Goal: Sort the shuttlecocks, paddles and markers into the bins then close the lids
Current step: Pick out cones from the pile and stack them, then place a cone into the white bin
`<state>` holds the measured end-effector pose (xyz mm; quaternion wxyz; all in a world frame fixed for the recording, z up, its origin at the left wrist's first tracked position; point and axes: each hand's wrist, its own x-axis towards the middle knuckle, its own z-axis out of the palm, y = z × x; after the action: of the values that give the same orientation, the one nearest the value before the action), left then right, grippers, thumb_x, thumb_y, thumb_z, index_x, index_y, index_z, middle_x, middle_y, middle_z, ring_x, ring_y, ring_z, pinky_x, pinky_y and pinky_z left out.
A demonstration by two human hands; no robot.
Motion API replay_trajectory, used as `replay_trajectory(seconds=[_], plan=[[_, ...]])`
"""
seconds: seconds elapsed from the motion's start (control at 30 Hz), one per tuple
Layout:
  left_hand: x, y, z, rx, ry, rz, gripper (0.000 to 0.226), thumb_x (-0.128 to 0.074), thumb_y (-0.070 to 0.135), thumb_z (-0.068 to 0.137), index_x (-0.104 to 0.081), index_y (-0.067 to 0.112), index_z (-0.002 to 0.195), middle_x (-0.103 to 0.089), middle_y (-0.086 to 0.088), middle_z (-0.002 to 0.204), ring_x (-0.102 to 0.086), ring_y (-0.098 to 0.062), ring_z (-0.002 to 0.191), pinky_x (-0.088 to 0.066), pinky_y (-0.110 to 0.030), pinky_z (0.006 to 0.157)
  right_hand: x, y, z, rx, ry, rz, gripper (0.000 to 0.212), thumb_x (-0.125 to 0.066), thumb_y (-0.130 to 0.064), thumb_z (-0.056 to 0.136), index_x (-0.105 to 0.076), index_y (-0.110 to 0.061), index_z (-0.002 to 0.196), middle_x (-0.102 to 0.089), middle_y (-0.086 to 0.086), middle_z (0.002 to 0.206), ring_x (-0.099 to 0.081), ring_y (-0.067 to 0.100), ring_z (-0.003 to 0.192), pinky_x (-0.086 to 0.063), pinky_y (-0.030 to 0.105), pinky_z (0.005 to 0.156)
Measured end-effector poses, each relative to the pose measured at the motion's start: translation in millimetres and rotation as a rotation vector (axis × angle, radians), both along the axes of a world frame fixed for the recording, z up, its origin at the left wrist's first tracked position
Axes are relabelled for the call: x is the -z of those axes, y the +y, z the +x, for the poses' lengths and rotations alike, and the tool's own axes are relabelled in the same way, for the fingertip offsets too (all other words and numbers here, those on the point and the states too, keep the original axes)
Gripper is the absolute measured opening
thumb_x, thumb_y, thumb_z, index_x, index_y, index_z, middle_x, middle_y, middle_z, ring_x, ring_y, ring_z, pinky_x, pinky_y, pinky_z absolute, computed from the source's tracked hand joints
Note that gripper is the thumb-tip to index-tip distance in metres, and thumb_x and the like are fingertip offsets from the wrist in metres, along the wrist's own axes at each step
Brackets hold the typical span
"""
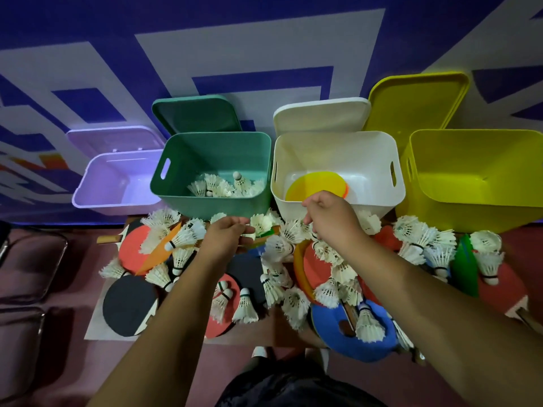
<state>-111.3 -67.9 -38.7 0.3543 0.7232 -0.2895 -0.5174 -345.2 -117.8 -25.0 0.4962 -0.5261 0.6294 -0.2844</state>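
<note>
Many white shuttlecocks (pixel 188 235), red and black paddles (pixel 129 305) and flat coloured markers (pixel 352 339) lie piled in front of four open bins. Several shuttlecocks are inside the green bin (pixel 211 201). Yellow and orange markers (pixel 317 185) lie in the white bin (pixel 338 142). My left hand (pixel 227 236) reaches flat over the pile below the green bin, its fingertips at a shuttlecock (pixel 262 223). My right hand (pixel 329 218) hovers just before the white bin, fingers curled down into a cluster of shuttlecocks (pixel 292 232). Whether those fingers hold one is hidden.
A purple bin (pixel 117 183) on the left and a yellow bin (pixel 476 177) on the right hold nothing visible. All four lids lean against the blue and white wall. Dark chair frames (pixel 29 265) stand at the far left.
</note>
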Motion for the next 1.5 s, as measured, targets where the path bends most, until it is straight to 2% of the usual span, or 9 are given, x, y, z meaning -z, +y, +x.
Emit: replay_trajectory(seconds=[0.17, 0.33, 0.5, 0.63, 0.9, 1.07, 1.23, 1.4, 1.5], plan=[[18, 22, 35, -0.026, 0.016, 0.050, 0.019, -0.054, 0.014, 0.107, -0.071, 0.010, 0.114, -0.080, -0.005, 0.098, -0.072, -0.028, 0.085, -0.059, -0.043, 0.079, 6, 24, 35, -0.011, 0.009, -0.008, 0.021, -0.052, -0.026, 0.103, -0.071, -0.033, 0.096, -0.075, -0.008, 0.077, -0.060, 0.015, 0.059, -0.049, 0.034, 0.057], [24, 31, 59, -0.054, 0.061, 0.063, 0.021, -0.052, 0.007, 0.105, -0.071, 0.002, 0.114, -0.076, -0.014, 0.096, -0.066, -0.030, 0.081, -0.053, -0.033, 0.065, 8, 34, 62, 0.000, -0.021, 0.013, 0.021, -0.054, -0.024, 0.102, -0.072, -0.032, 0.096, -0.076, -0.003, 0.078, -0.056, 0.017, 0.058, -0.046, 0.034, 0.055], [22, 20, 72, 0.047, 0.057, 0.045, 0.018, -0.055, 0.014, 0.106, -0.071, 0.010, 0.111, -0.080, -0.008, 0.099, -0.070, -0.026, 0.079, -0.056, -0.037, 0.073, -1, 35, 73, 0.080, -0.010, 0.024, 0.022, -0.053, -0.021, 0.102, -0.072, -0.031, 0.097, -0.076, -0.001, 0.078, -0.061, 0.017, 0.062, -0.050, 0.033, 0.058], [13, -3, 65, 0.170, 0.040, -0.007, 0.019, -0.052, 0.015, 0.108, -0.070, 0.009, 0.112, -0.078, -0.009, 0.098, -0.066, -0.022, 0.077, -0.054, -0.032, 0.062, -11, 41, 69, 0.175, 0.019, 0.042, 0.022, -0.052, -0.022, 0.102, -0.072, -0.030, 0.100, -0.075, -0.003, 0.076, -0.060, 0.008, 0.057, -0.046, 0.025, 0.053], [7, -26, -3, 0.441, 0.133, -0.039, 0.018, -0.051, 0.012, 0.109, -0.067, 0.005, 0.112, -0.073, -0.010, 0.092, -0.060, -0.019, 0.069, -0.048, -0.032, 0.061, -1, 80, 13, 0.411, 0.088, 0.134, 0.021, -0.054, -0.023, 0.103, -0.073, -0.030, 0.096, -0.074, -0.006, 0.070, -0.059, 0.013, 0.058, -0.050, 0.034, 0.060], [3, -12, -54, 0.593, 0.146, -0.033, 0.020, -0.050, 0.010, 0.108, -0.069, 0.007, 0.112, -0.074, -0.009, 0.092, -0.065, -0.018, 0.068, -0.054, -0.031, 0.061, 5, 119, -37, 0.486, 0.131, 0.136, 0.021, -0.050, -0.024, 0.103, -0.071, -0.026, 0.104, -0.074, -0.001, 0.078, -0.062, 0.016, 0.060, -0.051, 0.035, 0.058], [3, 1, -98, 0.646, 0.118, -0.029, 0.020, -0.052, 0.010, 0.107, -0.070, 0.007, 0.112, -0.077, -0.011, 0.095, -0.065, -0.022, 0.072, -0.050, -0.032, 0.062, 7, 141, -78, 0.562, 0.128, 0.131, 0.022, -0.049, -0.020, 0.103, -0.072, -0.022, 0.105, -0.076, 0.002, 0.083, -0.060, 0.012, 0.059, -0.050, 0.025, 0.054], [1, 13, -141, 0.675, 0.052, -0.051, 0.020, -0.053, 0.012, 0.105, -0.072, 0.010, 0.111, -0.079, -0.006, 0.090, -0.068, -0.021, 0.075, -0.055, -0.037, 0.070, 21, 156, -122, 0.539, 0.077, 0.139, 0.020, -0.052, -0.024, 0.105, -0.071, -0.026, 0.104, -0.076, -0.003, 0.079, -0.065, 0.017, 0.064, -0.054, 0.037, 0.059], [-1, 25, -173, 0.654, 0.070, -0.051, 0.019, -0.053, 0.010, 0.104, -0.071, 0.008, 0.109, -0.077, -0.007, 0.086, -0.066, -0.022, 0.074, -0.052, -0.038, 0.067, 26, 163, -153, 0.547, 0.033, 0.136, 0.020, -0.053, -0.023, 0.104, -0.072, -0.027, 0.101, -0.075, -0.003, 0.074, -0.063, 0.013, 0.059, -0.050, 0.034, 0.057]])
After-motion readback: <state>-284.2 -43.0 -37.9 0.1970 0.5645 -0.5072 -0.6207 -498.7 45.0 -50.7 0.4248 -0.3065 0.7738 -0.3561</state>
